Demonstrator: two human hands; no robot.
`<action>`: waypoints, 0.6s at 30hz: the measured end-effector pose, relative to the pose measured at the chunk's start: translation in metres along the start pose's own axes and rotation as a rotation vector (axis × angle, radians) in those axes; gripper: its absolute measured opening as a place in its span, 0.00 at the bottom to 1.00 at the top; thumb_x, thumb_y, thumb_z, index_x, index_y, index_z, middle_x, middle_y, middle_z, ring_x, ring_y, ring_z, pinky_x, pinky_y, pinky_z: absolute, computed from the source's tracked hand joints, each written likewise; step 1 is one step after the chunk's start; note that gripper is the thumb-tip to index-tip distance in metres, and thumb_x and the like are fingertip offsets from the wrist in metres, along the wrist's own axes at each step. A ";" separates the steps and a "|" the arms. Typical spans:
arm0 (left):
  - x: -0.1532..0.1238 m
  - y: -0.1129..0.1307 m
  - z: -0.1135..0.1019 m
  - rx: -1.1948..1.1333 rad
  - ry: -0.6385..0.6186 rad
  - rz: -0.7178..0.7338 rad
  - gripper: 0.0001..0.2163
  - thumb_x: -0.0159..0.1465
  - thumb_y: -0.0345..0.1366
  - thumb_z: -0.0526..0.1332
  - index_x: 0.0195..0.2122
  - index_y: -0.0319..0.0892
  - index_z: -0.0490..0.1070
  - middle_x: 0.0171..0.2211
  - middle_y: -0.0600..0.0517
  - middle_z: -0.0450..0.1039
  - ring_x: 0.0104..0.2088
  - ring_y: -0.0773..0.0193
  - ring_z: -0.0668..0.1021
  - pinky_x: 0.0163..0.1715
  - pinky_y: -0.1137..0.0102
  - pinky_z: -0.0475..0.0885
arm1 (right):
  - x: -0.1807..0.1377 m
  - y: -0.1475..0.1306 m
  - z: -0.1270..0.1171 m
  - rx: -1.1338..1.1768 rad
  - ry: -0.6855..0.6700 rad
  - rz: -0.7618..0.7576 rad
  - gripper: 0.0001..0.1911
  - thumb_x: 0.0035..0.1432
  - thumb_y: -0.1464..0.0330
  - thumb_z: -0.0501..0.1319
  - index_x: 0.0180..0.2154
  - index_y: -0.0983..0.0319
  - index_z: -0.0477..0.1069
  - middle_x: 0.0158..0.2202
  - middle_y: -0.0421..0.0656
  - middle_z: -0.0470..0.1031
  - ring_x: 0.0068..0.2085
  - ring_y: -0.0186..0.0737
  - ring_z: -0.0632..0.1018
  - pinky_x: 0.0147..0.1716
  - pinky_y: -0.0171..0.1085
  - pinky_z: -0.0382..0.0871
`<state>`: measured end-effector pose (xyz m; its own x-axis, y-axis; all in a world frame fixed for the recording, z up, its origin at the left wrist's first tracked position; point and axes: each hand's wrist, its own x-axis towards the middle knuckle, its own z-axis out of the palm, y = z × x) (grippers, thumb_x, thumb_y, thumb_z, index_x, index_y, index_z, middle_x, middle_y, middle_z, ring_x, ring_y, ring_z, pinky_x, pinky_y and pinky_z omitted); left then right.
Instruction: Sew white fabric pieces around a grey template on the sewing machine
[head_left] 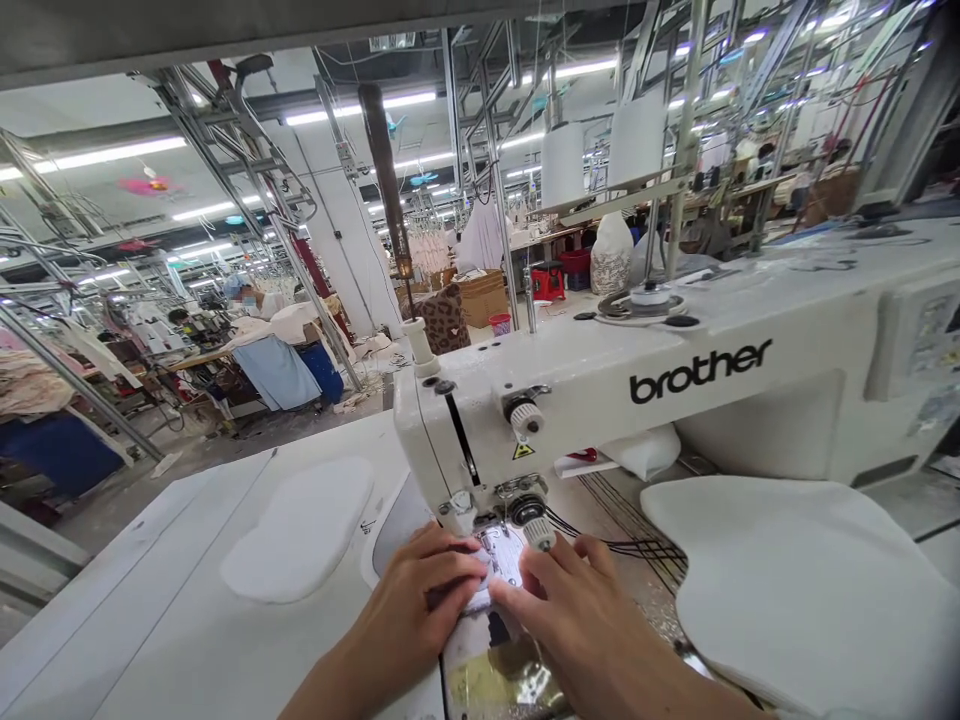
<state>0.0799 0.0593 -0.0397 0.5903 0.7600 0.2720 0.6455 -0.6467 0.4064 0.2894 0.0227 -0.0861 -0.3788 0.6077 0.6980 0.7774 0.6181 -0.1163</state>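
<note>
**Both hands jammed in right at the foot of a Brother machine**

Head-cam view looking down over a white Brother sewing machine (585, 400), with both hands crowded around the presser foot (469, 515). A small pale fabric piece (499, 558) sits right at the foot, partly hidden by fingers, so I can't make out its full shape.

The left hand (405, 610) lies over its left side and the right hand (574, 615) comes in from the right, fingertips practically meeting on it. Both look curled and pressing down, but I honestly can't tell if either grip is closed on the piece or just holding it flat.

On the white surface (142, 620) to the left sits an oval white foam pad (296, 530), well clear of the hands. To the right is a bigger curved white pad (795, 590), with black cords (637, 548) running just beside the right hand. A glittery gold sheet (502, 680) shows below the hands.

Two white thread cones (562, 165) stand up behind the machine, and a co-worker (251, 298) sits way back among the racks.
</note>
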 end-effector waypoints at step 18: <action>-0.005 0.011 0.011 0.005 0.123 0.034 0.09 0.67 0.30 0.57 0.42 0.46 0.76 0.44 0.50 0.77 0.46 0.60 0.78 0.51 0.61 0.73 | -0.002 0.001 0.002 -0.081 -0.015 -0.033 0.15 0.58 0.75 0.58 0.46 0.55 0.68 0.32 0.38 0.68 0.32 0.40 0.66 0.38 0.43 0.52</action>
<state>0.0889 0.0476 -0.0465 0.5483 0.7398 0.3901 0.6286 -0.6722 0.3912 0.2903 0.0231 -0.0887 -0.4120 0.5956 0.6896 0.8022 0.5960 -0.0355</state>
